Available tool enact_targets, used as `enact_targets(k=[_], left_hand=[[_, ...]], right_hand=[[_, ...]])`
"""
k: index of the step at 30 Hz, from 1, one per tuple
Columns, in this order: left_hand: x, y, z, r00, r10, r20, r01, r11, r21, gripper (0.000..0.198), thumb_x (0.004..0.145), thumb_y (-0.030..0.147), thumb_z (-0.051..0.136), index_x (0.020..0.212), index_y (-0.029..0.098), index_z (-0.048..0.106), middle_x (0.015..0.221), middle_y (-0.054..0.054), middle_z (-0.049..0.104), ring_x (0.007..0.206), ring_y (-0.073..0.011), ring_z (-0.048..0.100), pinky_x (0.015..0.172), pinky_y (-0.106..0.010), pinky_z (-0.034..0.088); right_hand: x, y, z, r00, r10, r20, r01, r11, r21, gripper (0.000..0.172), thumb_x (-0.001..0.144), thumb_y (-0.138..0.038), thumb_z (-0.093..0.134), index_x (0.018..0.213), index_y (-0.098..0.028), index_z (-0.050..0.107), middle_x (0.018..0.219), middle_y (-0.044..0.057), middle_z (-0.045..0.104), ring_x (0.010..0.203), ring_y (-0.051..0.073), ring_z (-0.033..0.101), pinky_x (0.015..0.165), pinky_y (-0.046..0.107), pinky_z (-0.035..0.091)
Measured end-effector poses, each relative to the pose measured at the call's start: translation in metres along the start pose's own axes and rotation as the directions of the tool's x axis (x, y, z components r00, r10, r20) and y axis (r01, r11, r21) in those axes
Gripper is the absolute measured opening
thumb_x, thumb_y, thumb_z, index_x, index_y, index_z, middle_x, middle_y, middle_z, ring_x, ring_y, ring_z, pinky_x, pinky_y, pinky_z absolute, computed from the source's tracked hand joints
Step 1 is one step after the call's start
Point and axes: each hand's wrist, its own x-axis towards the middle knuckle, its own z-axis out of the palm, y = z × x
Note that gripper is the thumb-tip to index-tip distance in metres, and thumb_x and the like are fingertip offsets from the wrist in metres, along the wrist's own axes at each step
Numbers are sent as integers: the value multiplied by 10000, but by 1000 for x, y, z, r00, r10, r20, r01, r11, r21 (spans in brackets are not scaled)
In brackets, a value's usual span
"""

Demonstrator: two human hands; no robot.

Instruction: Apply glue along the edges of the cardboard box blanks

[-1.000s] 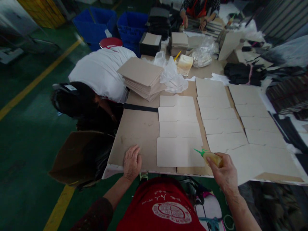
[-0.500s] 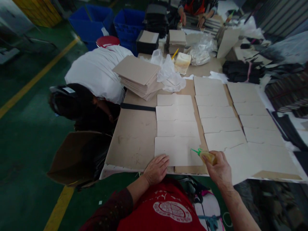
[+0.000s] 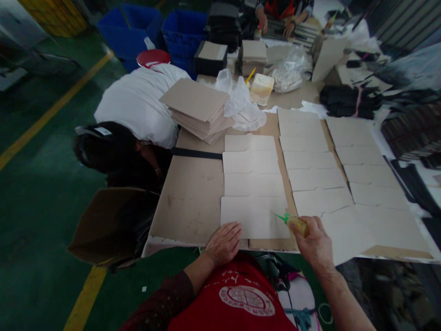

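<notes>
My right hand (image 3: 315, 241) is closed around a small squeeze bottle (image 3: 298, 226) with yellowish contents and a green nozzle (image 3: 283, 217). The nozzle's tip points left, over or on the right part of the nearest cardboard sheet (image 3: 255, 218); whether it touches, I cannot tell. On that sheet's lower left corner my left hand (image 3: 224, 240) lies flat, fingers stretched out. Overlapping sheets (image 3: 253, 184) run away from me in this column. Two more columns of sheets (image 3: 313, 178) lie to the right.
A stack of cardboard (image 3: 196, 103) and a plastic bag (image 3: 241, 101) stand farther back. One person (image 3: 138, 105) bends down at the table's left beside a carton (image 3: 106, 225). Another person's hands (image 3: 288, 30) work at the far end. Blue bins (image 3: 131, 32) stand on the floor.
My hands and the bottle have hardly moved. The bending person at the left has shifted very slightly.
</notes>
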Motion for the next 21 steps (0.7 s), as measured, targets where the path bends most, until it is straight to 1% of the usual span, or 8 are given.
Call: enact_targets(k=[11,15,21], left_hand=[[0,0,0,1000,-4,-6,4,1000,-12,439,910,216,510,1340,138,551,1392,-116,585,1346,-259,480,1129,-455,428],[0,0,1,1000,-9,-12,9,1000,-11,445,912,223,510,1350,155,548,1397,-116,582,1351,-255,477,1122,-458,433],[-2,0,2,1000,-14,-17,14,1000,-4,417,906,226,523,1310,138,574,1395,-107,586,1356,-251,466,1138,-444,419]], right_hand=[[-1,0,-2,998,12,61,-13,1000,1,314,925,-523,523,997,-227,602,951,28,589,659,146,547,537,274,362],[0,-1,-2,996,-10,88,8,999,31,313,929,-532,528,997,-235,597,948,24,589,682,160,573,557,279,385],[2,-8,-2,991,-54,120,46,997,67,289,946,-532,513,1000,-255,576,949,16,582,724,181,598,585,293,418]])
